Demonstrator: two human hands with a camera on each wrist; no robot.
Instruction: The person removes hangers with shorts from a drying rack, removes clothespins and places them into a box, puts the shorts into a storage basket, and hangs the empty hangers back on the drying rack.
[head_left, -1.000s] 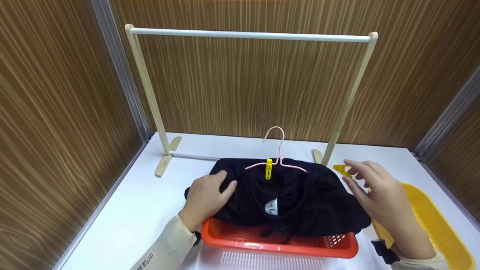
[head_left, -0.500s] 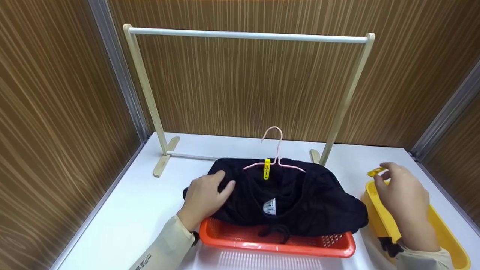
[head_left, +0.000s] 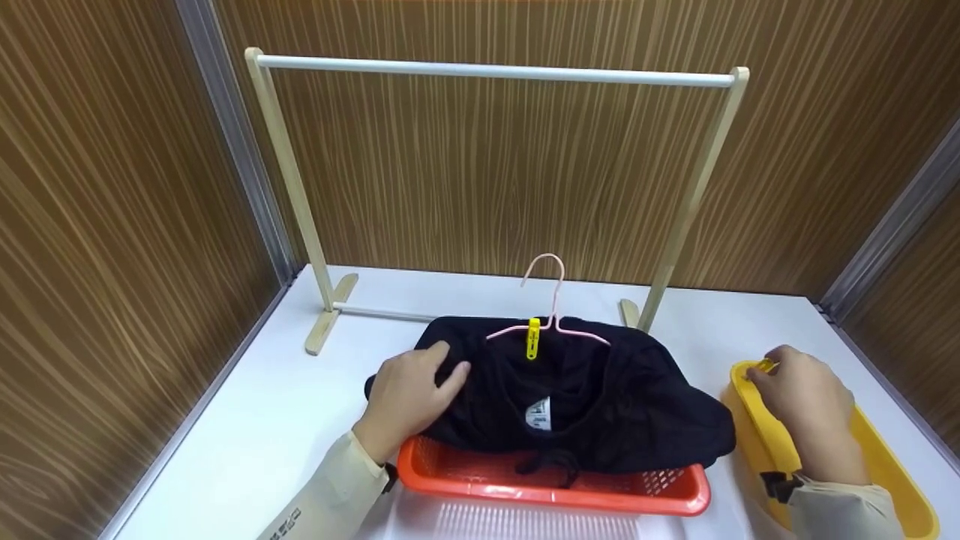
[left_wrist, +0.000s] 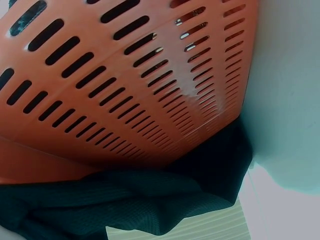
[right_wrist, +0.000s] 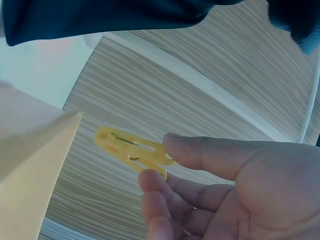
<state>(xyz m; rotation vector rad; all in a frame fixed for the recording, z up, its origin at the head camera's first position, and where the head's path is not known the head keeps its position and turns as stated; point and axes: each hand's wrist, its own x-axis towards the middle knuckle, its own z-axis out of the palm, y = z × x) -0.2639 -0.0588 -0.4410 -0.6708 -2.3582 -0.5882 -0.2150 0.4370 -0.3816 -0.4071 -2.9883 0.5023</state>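
Note:
A black garment (head_left: 645, 405) with a white neck label lies over a red basket (head_left: 555, 495). On it sits a pink hanger (head_left: 556, 296), hook upward, with a yellow clothespin (head_left: 532, 339) at its left arm. My left hand (head_left: 412, 394) rests on the garment's left side, thumb and forefinger spread apart. Over the far end of the yellow basket (head_left: 765, 416), my right hand (head_left: 810, 405) pinches a second yellow clothespin (right_wrist: 131, 147) between thumb and fingers. The right wrist view shows it whole; in the head view the hand mostly hides it.
Behind the garment stands a rack with wooden posts (head_left: 289, 172) and a white rail (head_left: 495, 70). Everything is on a white table (head_left: 247, 420), with wood-grain panels (head_left: 480, 172) at the back and sides.
My right hand has carried the clothespin rightward from beside the garment, then lowered it to the yellow basket's far end. My left hand stays on the garment.

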